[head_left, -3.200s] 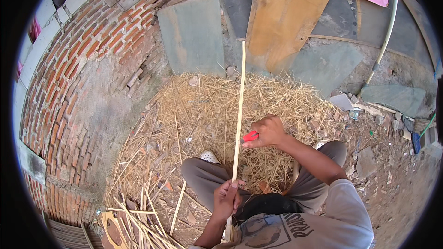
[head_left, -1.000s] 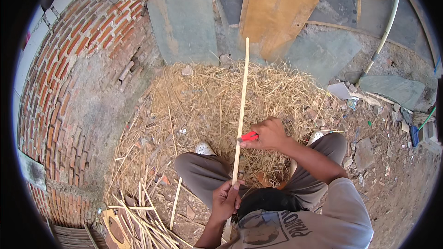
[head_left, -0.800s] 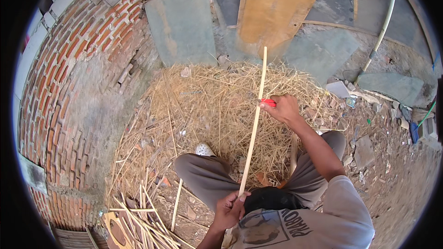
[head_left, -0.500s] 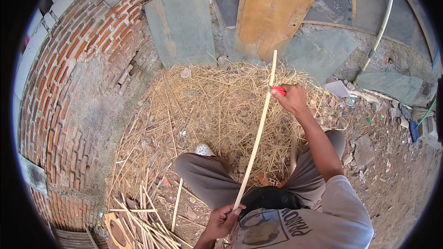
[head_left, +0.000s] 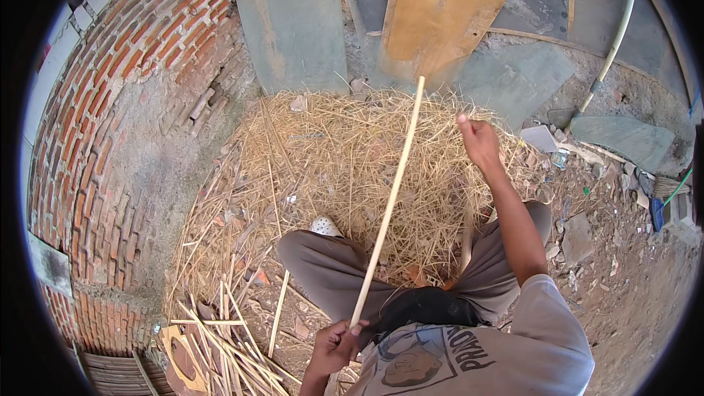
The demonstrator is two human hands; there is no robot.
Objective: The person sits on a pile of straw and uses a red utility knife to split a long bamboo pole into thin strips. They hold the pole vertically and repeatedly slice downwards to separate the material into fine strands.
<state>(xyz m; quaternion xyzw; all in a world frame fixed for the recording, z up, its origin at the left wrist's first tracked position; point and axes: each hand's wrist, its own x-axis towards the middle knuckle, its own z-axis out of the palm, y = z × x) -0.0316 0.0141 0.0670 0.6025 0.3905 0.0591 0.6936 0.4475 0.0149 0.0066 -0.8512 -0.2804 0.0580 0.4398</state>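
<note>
A long, pale bamboo strip (head_left: 392,198) slants up and away from my lap, its far tip above the straw heap. My left hand (head_left: 335,348) is closed round its near end, by my shirt. To the right of the strip's upper part, and apart from it, is my right hand (head_left: 480,141), its fingers curled in and the thumb sticking up. The red tool seen in that hand a moment earlier is hidden by the fingers now.
Dry shavings (head_left: 345,147) are heaped before my crossed legs. Several cut bamboo strips (head_left: 227,352) lie at lower left, beside a tan cut-out board (head_left: 183,358). A brick wall (head_left: 110,110) rises on the left; grey slabs (head_left: 293,37) and a brown board (head_left: 447,7) lean at the back.
My right hand has come off the strip, moving right and slightly up, and the red tool no longer shows. The strip and my left hand have shifted a little left.
</note>
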